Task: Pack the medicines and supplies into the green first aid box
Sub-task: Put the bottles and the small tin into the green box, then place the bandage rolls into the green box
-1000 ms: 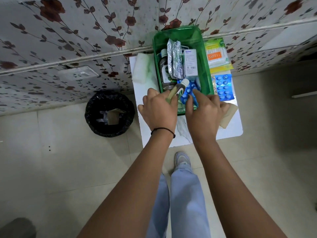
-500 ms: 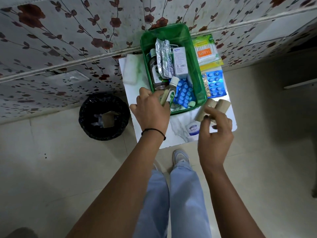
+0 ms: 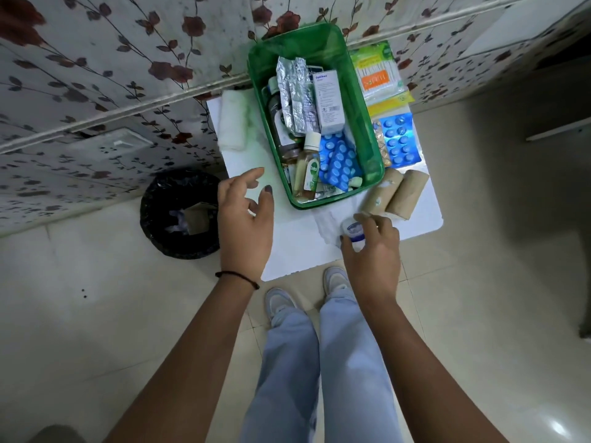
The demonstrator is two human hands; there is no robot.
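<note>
Right hand (image 3: pixel 371 247) grips small jar (image 3: pixel 354 231); left hand (image 3: pixel 246 215) empty beside green box (image 3: pixel 372 148) holding bottles.

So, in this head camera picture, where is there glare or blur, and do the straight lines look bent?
Head view: wide-angle bending curves the wall ledge; glare on the floor tile at lower right and on the table edge; the right hand and the small jar under it look slightly blurred; the green box is sharp.

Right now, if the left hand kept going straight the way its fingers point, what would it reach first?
Most likely the near left wall of the green first aid box. The left hand is open and empty, fingers aimed up and to the right over bare table. Height is unclear, so it might pass over the rim toward the Dettol bottle.
</note>
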